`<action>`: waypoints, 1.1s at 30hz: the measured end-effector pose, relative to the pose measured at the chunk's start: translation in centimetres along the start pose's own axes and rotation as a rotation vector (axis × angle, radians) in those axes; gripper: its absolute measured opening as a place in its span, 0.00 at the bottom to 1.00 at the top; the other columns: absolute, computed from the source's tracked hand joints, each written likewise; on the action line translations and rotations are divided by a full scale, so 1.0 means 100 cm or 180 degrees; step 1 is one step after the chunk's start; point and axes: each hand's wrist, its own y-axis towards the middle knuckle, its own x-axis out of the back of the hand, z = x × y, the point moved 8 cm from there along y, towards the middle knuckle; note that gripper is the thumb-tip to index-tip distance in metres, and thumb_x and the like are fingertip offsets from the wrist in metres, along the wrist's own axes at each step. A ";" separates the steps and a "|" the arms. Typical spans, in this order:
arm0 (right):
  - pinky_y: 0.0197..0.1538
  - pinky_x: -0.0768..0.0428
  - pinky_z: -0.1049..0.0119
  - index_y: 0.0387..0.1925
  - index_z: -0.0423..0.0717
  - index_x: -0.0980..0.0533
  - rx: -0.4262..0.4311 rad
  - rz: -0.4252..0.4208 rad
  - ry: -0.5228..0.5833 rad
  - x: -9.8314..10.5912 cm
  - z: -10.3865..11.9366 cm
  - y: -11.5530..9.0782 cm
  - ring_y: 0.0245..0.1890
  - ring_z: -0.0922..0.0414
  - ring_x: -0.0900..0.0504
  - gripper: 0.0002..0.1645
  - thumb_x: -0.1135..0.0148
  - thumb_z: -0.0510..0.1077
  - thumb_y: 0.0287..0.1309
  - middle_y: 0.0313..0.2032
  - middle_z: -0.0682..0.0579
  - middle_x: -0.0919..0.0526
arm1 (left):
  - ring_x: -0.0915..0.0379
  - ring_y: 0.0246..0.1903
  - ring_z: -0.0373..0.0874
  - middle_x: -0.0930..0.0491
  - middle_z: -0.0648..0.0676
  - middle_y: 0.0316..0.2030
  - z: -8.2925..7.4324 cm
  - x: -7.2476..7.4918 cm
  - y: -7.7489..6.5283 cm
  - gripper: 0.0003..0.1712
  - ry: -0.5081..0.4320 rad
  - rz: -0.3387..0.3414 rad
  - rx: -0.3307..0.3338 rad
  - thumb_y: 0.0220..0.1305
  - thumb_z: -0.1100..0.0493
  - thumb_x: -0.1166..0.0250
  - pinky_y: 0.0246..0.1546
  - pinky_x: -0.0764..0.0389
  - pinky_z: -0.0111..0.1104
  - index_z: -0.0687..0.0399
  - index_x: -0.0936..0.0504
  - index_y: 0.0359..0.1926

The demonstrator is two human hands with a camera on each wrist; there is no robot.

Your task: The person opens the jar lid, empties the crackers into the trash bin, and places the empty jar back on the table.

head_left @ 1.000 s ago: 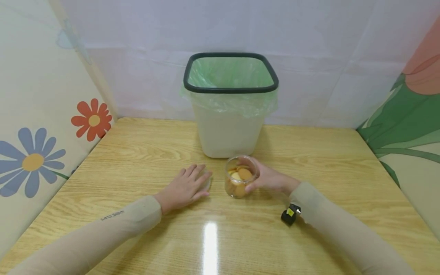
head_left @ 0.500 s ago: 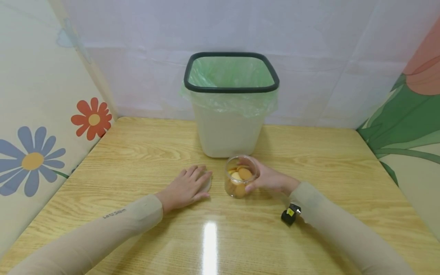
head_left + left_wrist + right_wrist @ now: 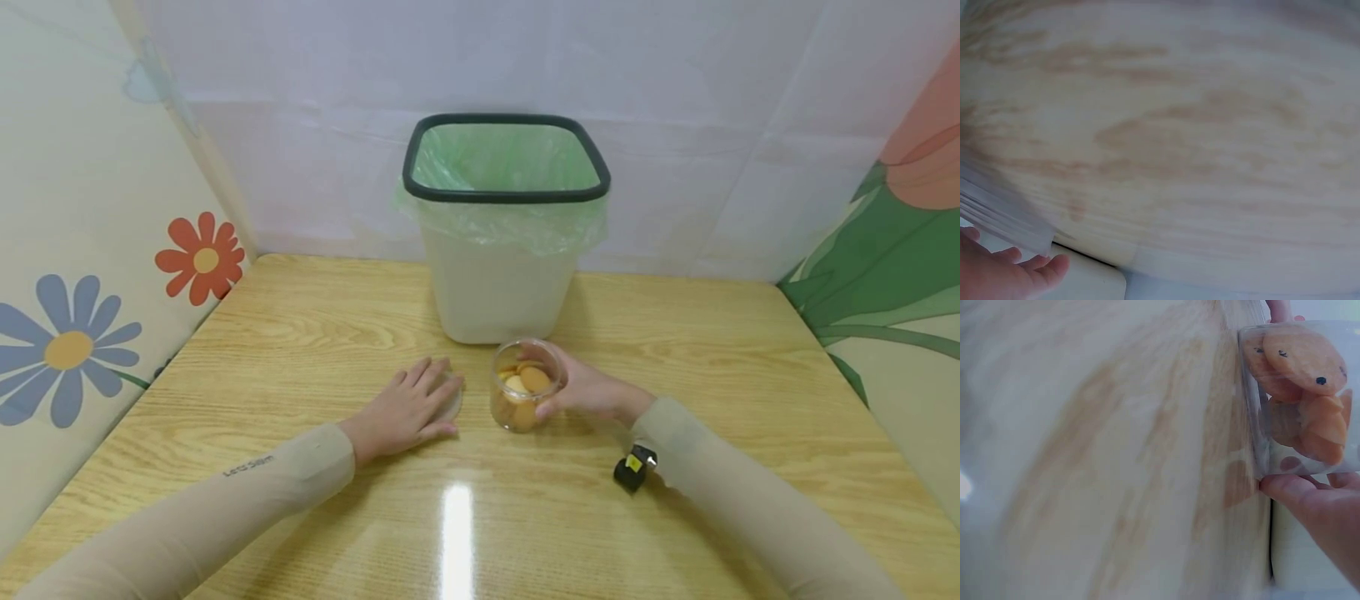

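My left hand [image 3: 401,412] lies palm down on a pale round disc [image 3: 452,402], probably a lid, its fingers stretched out across it. Most of that disc is hidden beneath the hand. To its right stands a clear round jar [image 3: 503,410], upright on the table with no cover on its mouth. Several round golden cookies [image 3: 535,380] fill its lower part; in the right wrist view, the cookies [image 3: 1307,356] show a few dark spots through the wall. My right hand [image 3: 592,390] grips the jar from its right side, thumb at the front and fingers behind.
A white trash bin [image 3: 502,287] with a dark rim and green liner stands just behind the jar. A small black device [image 3: 632,468] with a yellow mark sits by my right cuff. The wood-grain table [image 3: 337,317] meets flower-patterned side panels and a white cloth backdrop.
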 end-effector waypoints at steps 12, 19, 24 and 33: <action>0.69 0.47 0.45 0.72 0.31 0.56 0.0161 -0.0025 0.0047 -0.001 0.003 -0.001 0.71 0.37 0.53 0.70 0.19 0.44 0.38 0.71 0.30 0.52 | 0.53 0.69 0.69 0.48 0.69 0.71 0.008 0.007 -0.003 0.42 -0.0100 -0.0023 0.0153 0.69 0.39 0.46 0.61 0.41 0.63 0.60 0.42 0.73; 0.67 0.38 0.52 0.72 0.33 0.54 0.0233 -0.0020 0.0006 0.000 0.003 -0.001 0.71 0.38 0.50 0.66 0.21 0.41 0.40 0.71 0.32 0.48 | 0.50 0.68 0.69 0.44 0.69 0.69 0.021 0.021 -0.007 0.40 -0.0196 -0.0213 0.0316 0.69 0.43 0.44 0.63 0.43 0.62 0.63 0.42 0.72; 0.66 0.36 0.52 0.73 0.34 0.54 0.0180 -0.0092 -0.0025 0.000 0.002 -0.002 0.71 0.38 0.49 0.67 0.20 0.41 0.39 0.71 0.33 0.48 | 0.49 0.67 0.69 0.41 0.69 0.68 0.029 0.032 -0.011 0.38 -0.0343 -0.0376 0.0416 0.70 0.45 0.43 0.63 0.42 0.61 0.64 0.40 0.70; 0.68 0.41 0.46 0.73 0.36 0.54 0.0099 -0.0153 -0.0033 0.000 0.002 -0.003 0.71 0.39 0.49 0.65 0.23 0.39 0.41 0.71 0.33 0.47 | 0.44 0.66 0.65 0.39 0.69 0.66 0.041 0.048 -0.015 0.35 -0.0666 -0.0587 0.0646 0.71 0.51 0.42 0.65 0.41 0.55 0.68 0.40 0.69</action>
